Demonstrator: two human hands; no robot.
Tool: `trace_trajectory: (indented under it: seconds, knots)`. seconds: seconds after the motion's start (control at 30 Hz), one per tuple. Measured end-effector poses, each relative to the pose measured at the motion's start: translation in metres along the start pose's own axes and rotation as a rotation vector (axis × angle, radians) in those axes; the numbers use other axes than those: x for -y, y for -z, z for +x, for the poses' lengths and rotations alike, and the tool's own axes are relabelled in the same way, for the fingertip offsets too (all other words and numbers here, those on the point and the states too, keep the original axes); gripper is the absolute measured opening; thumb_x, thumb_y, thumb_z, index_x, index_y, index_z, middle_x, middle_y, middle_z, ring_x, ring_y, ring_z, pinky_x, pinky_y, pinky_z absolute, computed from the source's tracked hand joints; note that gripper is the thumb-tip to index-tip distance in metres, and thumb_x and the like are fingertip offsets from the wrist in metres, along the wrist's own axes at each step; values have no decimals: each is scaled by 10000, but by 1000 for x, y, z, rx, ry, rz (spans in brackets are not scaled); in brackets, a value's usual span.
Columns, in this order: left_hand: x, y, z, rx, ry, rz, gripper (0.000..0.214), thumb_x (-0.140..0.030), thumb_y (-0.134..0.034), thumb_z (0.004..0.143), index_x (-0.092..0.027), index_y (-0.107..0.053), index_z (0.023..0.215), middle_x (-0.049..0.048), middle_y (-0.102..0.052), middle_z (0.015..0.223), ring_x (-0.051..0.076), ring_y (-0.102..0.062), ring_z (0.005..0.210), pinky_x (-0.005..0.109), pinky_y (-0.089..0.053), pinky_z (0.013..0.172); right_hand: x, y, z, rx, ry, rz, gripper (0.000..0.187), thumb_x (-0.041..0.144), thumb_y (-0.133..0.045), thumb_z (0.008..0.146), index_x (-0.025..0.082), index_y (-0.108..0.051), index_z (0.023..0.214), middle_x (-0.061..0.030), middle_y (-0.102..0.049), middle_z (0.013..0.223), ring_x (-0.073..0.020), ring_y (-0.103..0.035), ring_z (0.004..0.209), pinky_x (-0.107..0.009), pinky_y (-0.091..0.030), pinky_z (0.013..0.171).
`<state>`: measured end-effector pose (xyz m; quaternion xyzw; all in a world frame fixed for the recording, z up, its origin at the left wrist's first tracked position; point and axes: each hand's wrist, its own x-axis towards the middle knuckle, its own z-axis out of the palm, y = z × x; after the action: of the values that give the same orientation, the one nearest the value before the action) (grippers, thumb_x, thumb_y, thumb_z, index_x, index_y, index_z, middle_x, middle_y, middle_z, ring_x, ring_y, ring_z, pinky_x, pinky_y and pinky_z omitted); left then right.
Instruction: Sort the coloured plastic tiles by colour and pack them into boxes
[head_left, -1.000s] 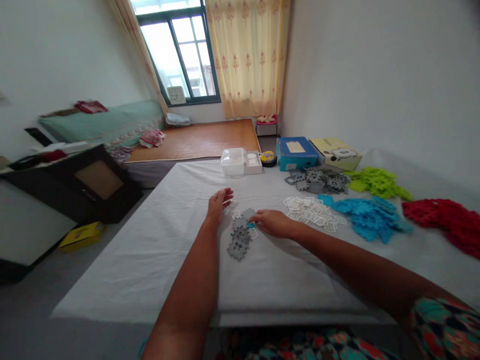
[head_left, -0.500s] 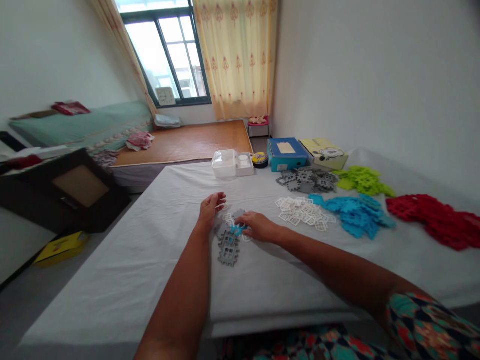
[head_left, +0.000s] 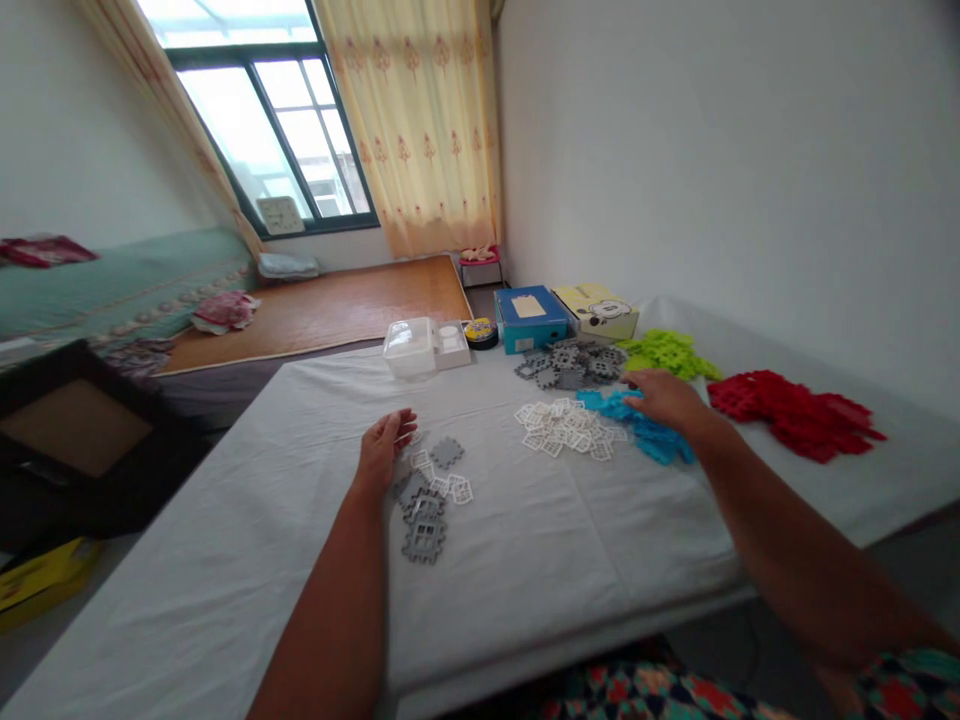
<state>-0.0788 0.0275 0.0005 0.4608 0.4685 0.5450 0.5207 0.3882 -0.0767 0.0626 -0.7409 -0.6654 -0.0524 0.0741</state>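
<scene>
My left hand (head_left: 382, 445) rests on the white-covered table (head_left: 562, 560), its fingers loosely curled and apart, empty, touching the left edge of a small cluster of grey toothed tiles (head_left: 424, 525) and a few white square frames (head_left: 457, 490). My right hand (head_left: 664, 398) reaches far right and lies palm down on the pile of blue tiles (head_left: 660, 445), fingers bent together on a blue piece. A heap of white frames (head_left: 562, 430) lies between the two hands.
Along the back stand piles of grey tiles (head_left: 574, 365), green tiles (head_left: 667, 352) and red tiles (head_left: 795, 412), a blue box (head_left: 529, 318), a yellow box (head_left: 600, 310), a clear container (head_left: 412, 347) and a round tin (head_left: 481, 333). A dark box (head_left: 75, 440) stands left of the table.
My right hand left the grey cluster with the blue piece and swung right to the blue pile. My left hand stayed beside the grey tiles. The view turned right.
</scene>
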Motion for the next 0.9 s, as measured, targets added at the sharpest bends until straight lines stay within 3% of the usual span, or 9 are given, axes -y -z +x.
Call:
trace_trajectory:
  seconds: [0.07, 0.27, 0.43, 0.53, 0.67, 0.8, 0.9]
  knots:
    - [-1, 0, 0, -2, -3, 7, 535, -582, -739, 638, -156, -702, 959, 114, -710, 1039, 182, -655, 841, 280, -506, 701, -7, -7, 4, 20, -6, -56, 351, 246, -497, 883, 182, -664, 1185, -133, -663, 1179, -276, -576, 1083, -366, -444, 880]
    - [0, 3, 0, 0, -8, 3, 531, -582, -747, 630, -162, -703, 952, 110, -712, 1028, 186, -661, 834, 289, -512, 700, 12, -28, 13, 157, 126, -76, 452, 104, -419, 861, 312, -674, 1171, -56, -564, 1348, -294, -471, 1191, -452, -424, 900]
    - [3, 4, 2, 1, -8, 5, 550, -591, -734, 643, -157, -696, 980, 116, -706, 1046, 193, -659, 858, 295, -507, 723, -1, -27, 5, 200, 27, -145, 410, 96, -432, 843, 277, -723, 1068, -98, -591, 1290, -309, -467, 1185, -485, -407, 908]
    - [6, 0, 1, -15, -37, 33, 565, -621, -705, 659, -153, -700, 975, 124, -712, 1029, 227, -655, 924, 334, -504, 783, 4, -19, 4, 111, 11, -141, 373, 132, -439, 868, 254, -710, 1093, -123, -614, 1247, -311, -504, 1135, -481, -426, 879]
    - [10, -15, -6, 53, -130, 170, 526, -639, -662, 703, -173, -728, 937, 119, -723, 1001, 269, -624, 1034, 407, -468, 916, 52, -8, 6, -6, 200, -42, 322, 187, -468, 891, 240, -679, 1129, -101, -636, 1225, -282, -526, 1119, -421, -443, 875]
    - [13, -35, -17, 316, -59, 93, 521, -620, -647, 744, -179, -725, 1010, 129, -699, 1101, 277, -612, 1085, 422, -471, 936, 126, -5, 2, 64, 523, 158, 274, 171, -513, 886, 218, -683, 1095, -91, -672, 1153, -230, -561, 1085, -349, -438, 899]
    - [10, -35, -17, 320, -51, 2, 511, -609, -632, 767, -177, -714, 1026, 135, -665, 1180, 272, -605, 1104, 396, -488, 901, 175, -14, 1, 132, 663, 278, 279, 138, -533, 878, 194, -670, 1115, -98, -683, 1118, -219, -574, 1067, -335, -430, 923]
